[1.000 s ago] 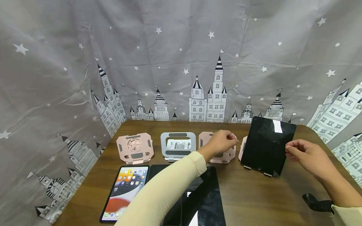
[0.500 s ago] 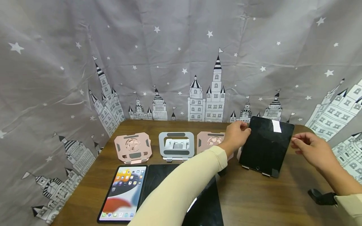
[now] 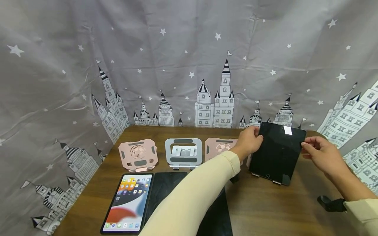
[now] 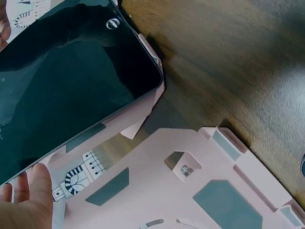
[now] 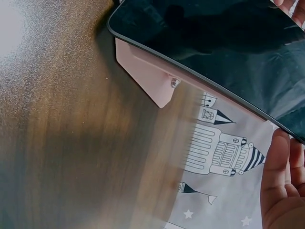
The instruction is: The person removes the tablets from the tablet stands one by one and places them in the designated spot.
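A black tablet [image 3: 277, 152] leans upright on a pink stand [image 5: 143, 71] at the right of the table, its screen dark and its round home button low down. My left hand [image 3: 249, 141] pinches the tablet's upper left edge. At its right edge, my right hand [image 3: 320, 152] holds it between thumb and fingers. Both wrist views show fingertips right at the tablet's long edges. Most of the stand behind is hidden by the tablet.
Left of the tablet stand another pink stand [image 4: 152, 152], a light blue stand [image 3: 183, 152] and a further pink stand [image 3: 138, 155]. A lit tablet [image 3: 128, 200] lies flat in front, beside a dark tablet [image 3: 165, 185] and another dark slab [image 3: 218, 213], partly under my left sleeve.
My left hand has moved right, from over the neighbouring pink stand to the tablet's left edge. My right hand briefly shifted outward, then came back to the right edge.
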`<state>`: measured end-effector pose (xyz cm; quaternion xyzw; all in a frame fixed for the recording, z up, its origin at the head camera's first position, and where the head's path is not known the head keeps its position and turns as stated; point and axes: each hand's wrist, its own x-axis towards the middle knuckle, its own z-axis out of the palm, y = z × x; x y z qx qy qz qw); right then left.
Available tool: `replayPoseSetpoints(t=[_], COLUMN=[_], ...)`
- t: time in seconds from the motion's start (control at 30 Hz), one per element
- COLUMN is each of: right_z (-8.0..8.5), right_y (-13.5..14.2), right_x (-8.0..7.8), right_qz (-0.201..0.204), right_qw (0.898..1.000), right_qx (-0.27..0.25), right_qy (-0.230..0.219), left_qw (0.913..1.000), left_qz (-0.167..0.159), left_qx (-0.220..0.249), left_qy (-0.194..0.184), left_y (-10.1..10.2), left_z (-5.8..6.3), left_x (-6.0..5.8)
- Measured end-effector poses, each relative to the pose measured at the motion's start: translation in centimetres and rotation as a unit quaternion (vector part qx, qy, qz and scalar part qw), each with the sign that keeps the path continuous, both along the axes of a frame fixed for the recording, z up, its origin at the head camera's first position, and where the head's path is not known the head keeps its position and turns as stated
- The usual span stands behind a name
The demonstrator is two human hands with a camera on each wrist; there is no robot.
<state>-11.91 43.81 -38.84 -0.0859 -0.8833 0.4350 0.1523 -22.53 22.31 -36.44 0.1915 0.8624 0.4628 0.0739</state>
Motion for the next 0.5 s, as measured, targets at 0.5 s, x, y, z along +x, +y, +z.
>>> replayPoseSetpoints(t=[0.5], right_z=[-0.66], right_y=[-1.04], right_x=[0.96], right_qz=[-0.044], right_qw=[0.998], right_qx=[-0.001], right_qy=[0.035], left_qw=[0.9969], left_qz=[0.025], left_qx=[0.072], left_qy=[-0.021], left_y=[-0.43], left_z=[-0.33], left_x=[0.37])
